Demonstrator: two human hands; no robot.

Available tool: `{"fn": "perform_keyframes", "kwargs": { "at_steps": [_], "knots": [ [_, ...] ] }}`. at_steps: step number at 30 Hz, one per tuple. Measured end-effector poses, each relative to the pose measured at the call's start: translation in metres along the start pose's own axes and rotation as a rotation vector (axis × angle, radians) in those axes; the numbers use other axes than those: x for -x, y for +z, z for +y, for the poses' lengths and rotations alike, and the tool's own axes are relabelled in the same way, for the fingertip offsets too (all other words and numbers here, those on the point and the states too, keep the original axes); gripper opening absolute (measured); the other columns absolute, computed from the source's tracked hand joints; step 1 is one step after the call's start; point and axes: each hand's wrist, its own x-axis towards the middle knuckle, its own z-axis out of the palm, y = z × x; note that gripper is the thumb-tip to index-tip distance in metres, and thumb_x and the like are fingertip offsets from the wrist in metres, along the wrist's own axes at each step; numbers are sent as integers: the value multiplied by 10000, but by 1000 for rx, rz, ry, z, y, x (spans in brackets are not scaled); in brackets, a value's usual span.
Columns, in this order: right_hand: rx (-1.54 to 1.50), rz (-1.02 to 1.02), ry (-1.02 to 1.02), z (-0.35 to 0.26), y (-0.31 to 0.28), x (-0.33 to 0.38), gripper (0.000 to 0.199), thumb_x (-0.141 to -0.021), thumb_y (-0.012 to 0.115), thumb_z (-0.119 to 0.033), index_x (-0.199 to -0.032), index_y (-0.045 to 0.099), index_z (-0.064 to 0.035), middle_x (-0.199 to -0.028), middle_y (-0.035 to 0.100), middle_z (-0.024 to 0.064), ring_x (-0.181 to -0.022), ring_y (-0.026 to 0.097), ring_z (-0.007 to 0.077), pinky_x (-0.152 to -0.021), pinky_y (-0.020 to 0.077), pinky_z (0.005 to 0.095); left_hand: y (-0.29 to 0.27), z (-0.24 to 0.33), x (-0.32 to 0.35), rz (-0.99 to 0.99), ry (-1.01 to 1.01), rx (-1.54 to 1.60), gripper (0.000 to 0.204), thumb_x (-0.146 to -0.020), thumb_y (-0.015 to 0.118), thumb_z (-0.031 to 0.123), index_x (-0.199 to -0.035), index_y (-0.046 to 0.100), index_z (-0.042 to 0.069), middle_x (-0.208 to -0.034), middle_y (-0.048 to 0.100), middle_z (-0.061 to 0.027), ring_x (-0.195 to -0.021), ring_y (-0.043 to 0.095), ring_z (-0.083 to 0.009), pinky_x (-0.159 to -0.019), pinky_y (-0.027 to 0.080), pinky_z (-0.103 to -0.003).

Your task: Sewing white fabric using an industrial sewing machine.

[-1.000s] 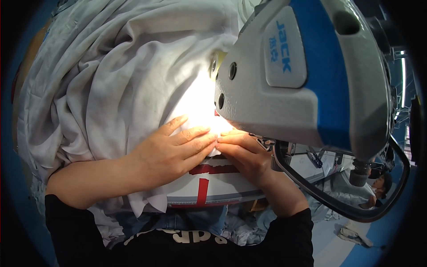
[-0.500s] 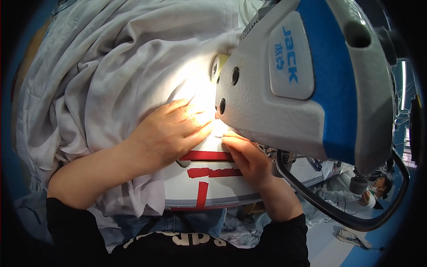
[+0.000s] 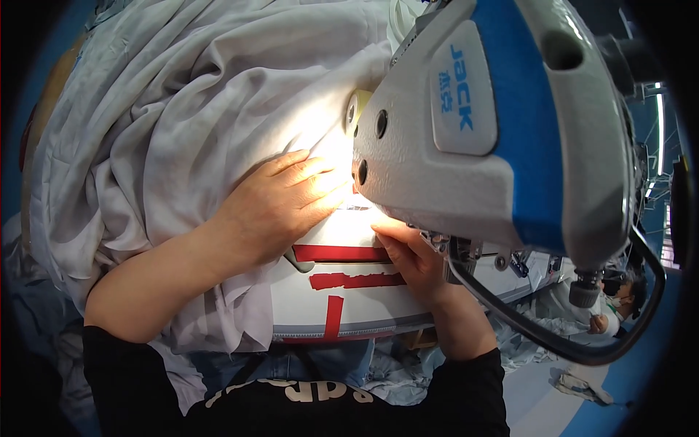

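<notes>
A large, pale grey-white cloth [image 3: 182, 138] lies in folds across the left of the work surface. My left hand [image 3: 280, 197] rests palm down on it, fingers stretched toward the brightly lit sewing spot. To the right looms the white and blue head of a sewing machine [image 3: 466, 189], hiding the needle. My right hand [image 3: 415, 255] is beside the machine's lower front edge, thumb and forefinger drawn together at the edge of the glare. Whatever lies between those fingertips is too bright and small to make out.
Red tape strips [image 3: 357, 280] mark the white machine bed [image 3: 295, 306] near me. A black cable [image 3: 524, 335] loops below the machine head. A yellowish roll [image 3: 357, 109] stands behind the lit spot. At the far right another person [image 3: 611, 302] sits.
My right fingertips have drawn slightly right and toward me, away from the lit spot. My left hand stays flat on the cloth. The whole view has shifted a little.
</notes>
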Motion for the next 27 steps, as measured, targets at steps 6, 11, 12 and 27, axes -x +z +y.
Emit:
{"fn": "perform_keyframes", "kwargs": {
  "at_steps": [6, 11, 12, 27],
  "knots": [
    [153, 32, -2, 10, -3, -4, 177, -884, 679, -4, -1059, 692, -25, -890, 689, 85, -791, 623, 177, -734, 491, 296, -30, -8, -6, -107, -25, -27, 415, -791, 750, 239, -1151, 641, 65, -1224, 630, -95, -1270, 512, -289, -1147, 306, -477],
    [165, 106, -13, -11, -1, -30, 180, -838, 701, 11, -1015, 712, -20, -872, 685, 89, -736, 621, 189, -671, 482, 299, -75, -62, 16, 37, -253, -615, 399, -847, 706, 257, -1169, 603, 45, -1331, 560, -126, -1325, 456, -326, -1114, 341, -499],
    [175, 135, -6, -21, 0, -32, 179, -837, 704, 9, -1014, 714, -19, -867, 684, 85, -714, 619, 182, -640, 478, 289, -84, -70, 30, 11, -360, -722, 411, -856, 696, 260, -1185, 594, 37, -1339, 547, -143, -1305, 464, -339, -1089, 368, -488],
    [-607, -728, 367, -115, 151, 63, 585, -872, 732, -397, -1266, 573, 6, -1242, 612, 220, -1206, 547, 345, -1053, 402, 375, -120, 41, 134, -263, -562, -115, 651, -865, 689, 392, -1392, 501, 60, -1421, 507, -189, -1241, 533, -393, -1001, 447, -426]
  ]
}}
